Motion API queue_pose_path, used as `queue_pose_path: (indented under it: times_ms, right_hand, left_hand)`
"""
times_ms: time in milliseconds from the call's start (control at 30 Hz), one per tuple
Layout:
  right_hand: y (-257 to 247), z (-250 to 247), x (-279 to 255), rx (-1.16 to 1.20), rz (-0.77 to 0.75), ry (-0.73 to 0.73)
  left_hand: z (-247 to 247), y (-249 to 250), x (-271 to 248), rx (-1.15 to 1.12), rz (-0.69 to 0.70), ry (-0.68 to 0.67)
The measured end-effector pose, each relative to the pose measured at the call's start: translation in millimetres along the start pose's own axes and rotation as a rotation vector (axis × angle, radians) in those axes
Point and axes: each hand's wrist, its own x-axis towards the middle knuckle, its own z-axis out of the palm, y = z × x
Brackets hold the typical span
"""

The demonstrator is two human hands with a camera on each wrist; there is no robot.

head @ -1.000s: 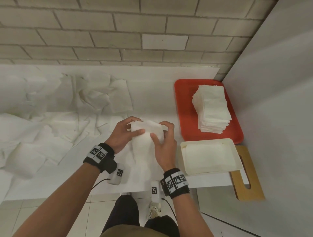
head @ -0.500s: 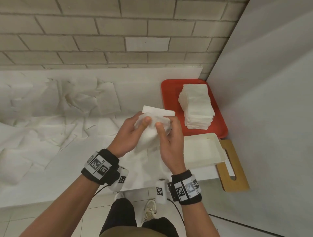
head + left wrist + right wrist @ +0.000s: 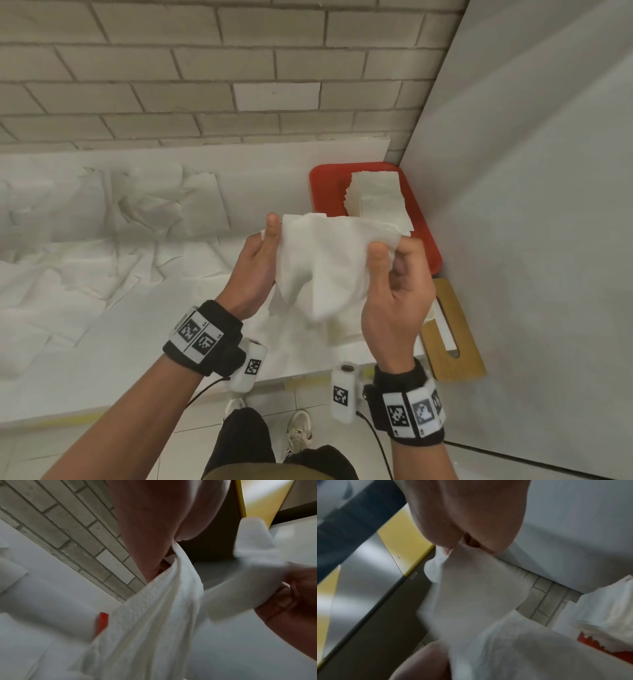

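A white paper napkin point(image 3: 325, 260) hangs in the air above the table, held between both hands. My left hand point(image 3: 263, 253) pinches its left top corner with the thumb in front. My right hand point(image 3: 394, 267) grips its right top corner with curled fingers. The napkin sags in loose folds below the hands. In the left wrist view the napkin point(image 3: 154, 615) runs from the left hand point(image 3: 164, 555) across to the right hand point(image 3: 291, 601). In the right wrist view the napkin point(image 3: 479, 595) hangs from the right hand point(image 3: 467, 545).
A red tray point(image 3: 424, 240) with a neat stack of folded napkins point(image 3: 376, 198) sits at the back right. Several loose napkins point(image 3: 102, 246) lie spread over the white table point(image 3: 137, 359) on the left. A wooden board point(image 3: 459, 342) sticks out by the grey partition point(image 3: 531, 240).
Both hands lifted the napkin off the table, raised it and pulled apart, so the folded napkin has spread open between them.
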Motion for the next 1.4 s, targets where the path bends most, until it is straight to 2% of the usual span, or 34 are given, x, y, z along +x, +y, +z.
queue_pose_path:
  times_ms: [133,267,400,500,600,700,733,833,933,1033,1200,1300,1400]
  right_hand:
    - [12,11,-1,-0.201,0.004,-0.16]
    - [30,21,-6,-0.392,-0.062,-0.125]
    - [33,24,-10,-0.471,-0.128,-0.075]
    - [30,26,-11,-0.49,-0.145,-0.056]
    - [18,24,-9,-0.383,-0.069,-0.017]
    - [14,12,2,-0.186,0.15,0.083]
    - [16,5,8,-0.131,0.245,0.051]
    - [22,-14,22,0.052,0.444,-0.189]
    - [19,-24,32,0.121,0.421,-0.29]
    - [13,-26,42,0.026,0.303,-0.372]
    - [2,-27,51,-0.085,0.244,-0.443]
    - [-1,-26,47,-0.037,0.242,-0.371]
    - [1,-26,31,0.116,0.372,-0.371]
  left_hand:
    - [12,7,-4,-0.019,0.006,-0.046]
    - [20,11,-9,-0.044,0.012,-0.097]
    - [21,16,-14,-0.061,-0.017,-0.088]
    - [21,18,-20,-0.159,0.013,-0.174]
    - [19,15,-22,0.124,0.232,-0.143]
    - [12,12,-20,0.309,0.38,-0.162]
    - [11,13,-21,0.336,0.4,-0.178]
    - [9,18,-21,0.375,0.426,-0.241]
    - [9,25,-20,0.364,0.403,-0.335]
    - [8,30,-15,0.424,0.416,-0.398]
    - [8,38,-6,0.467,0.436,-0.444]
    - [11,36,-2,0.454,0.406,-0.413]
    - [18,34,1,0.415,0.445,-0.315]
